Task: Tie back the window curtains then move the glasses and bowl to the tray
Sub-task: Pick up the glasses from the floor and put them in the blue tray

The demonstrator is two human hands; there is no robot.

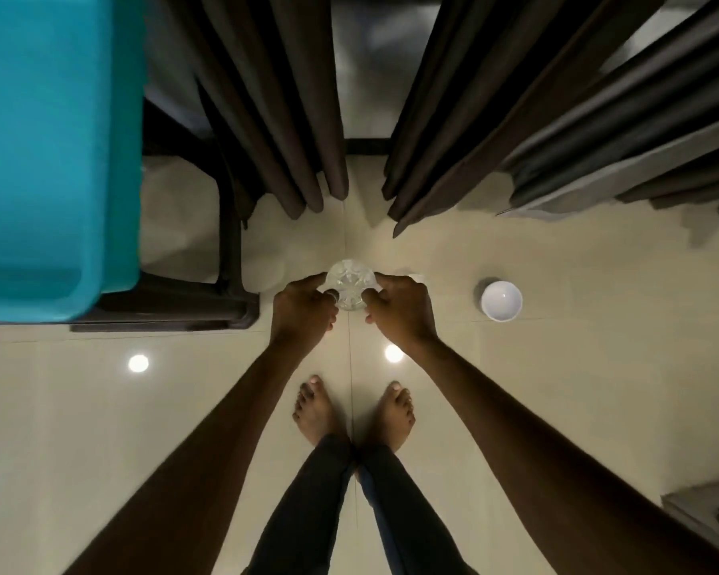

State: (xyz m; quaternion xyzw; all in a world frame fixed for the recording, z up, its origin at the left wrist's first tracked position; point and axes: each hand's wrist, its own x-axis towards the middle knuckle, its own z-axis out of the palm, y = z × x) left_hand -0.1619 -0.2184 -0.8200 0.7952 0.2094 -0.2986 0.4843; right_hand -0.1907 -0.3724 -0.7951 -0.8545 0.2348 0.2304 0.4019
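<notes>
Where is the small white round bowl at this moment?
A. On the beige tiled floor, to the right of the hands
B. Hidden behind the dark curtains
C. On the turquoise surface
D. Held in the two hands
A: the small white round bowl stands alone on the beige tiled floor, right of both hands, which hold the clear glass.

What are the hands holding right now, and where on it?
Both hands, left hand and right hand, hold one clear glass, fingertips on its opposite sides.

One glass (350, 285), one white bowl (501, 300), two hands, two curtain panels, one teal tray (55, 151).
</notes>
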